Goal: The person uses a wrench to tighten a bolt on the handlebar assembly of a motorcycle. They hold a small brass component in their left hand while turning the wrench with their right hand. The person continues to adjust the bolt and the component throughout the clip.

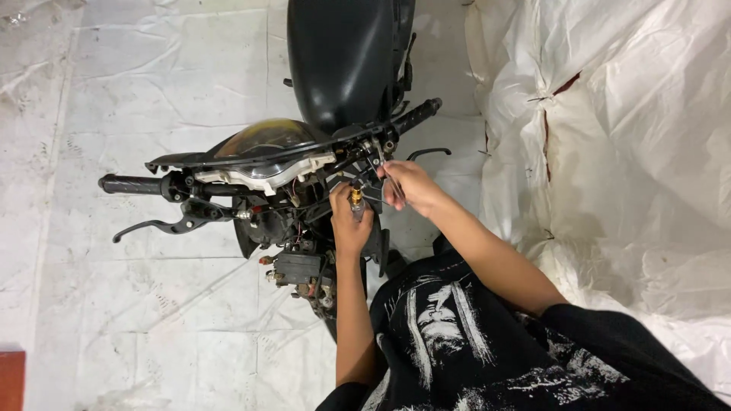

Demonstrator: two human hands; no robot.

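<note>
Left hand [350, 222]: closed around a small brass-tipped screwdriver [355, 204], tip raised into the stripped wiring so it reaches the fittings. Right hand [407, 186]: fingers pinched on thin wires [378, 158] beneath the right grip [415, 116], holding them aside. Beyond: motorcycle [335, 61], headlight cowl [263, 141], left brake lever [156, 225].

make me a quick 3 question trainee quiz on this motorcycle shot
1. True or false: the left hand holds a small brass-tipped part.
2. Which hand holds the thin metal tool? A) left B) right C) neither
3. Fill in: the brake lever near the left handlebar grip is coloured ____.

Key: 1 true; 2 B, the right hand; 3 black.
</note>
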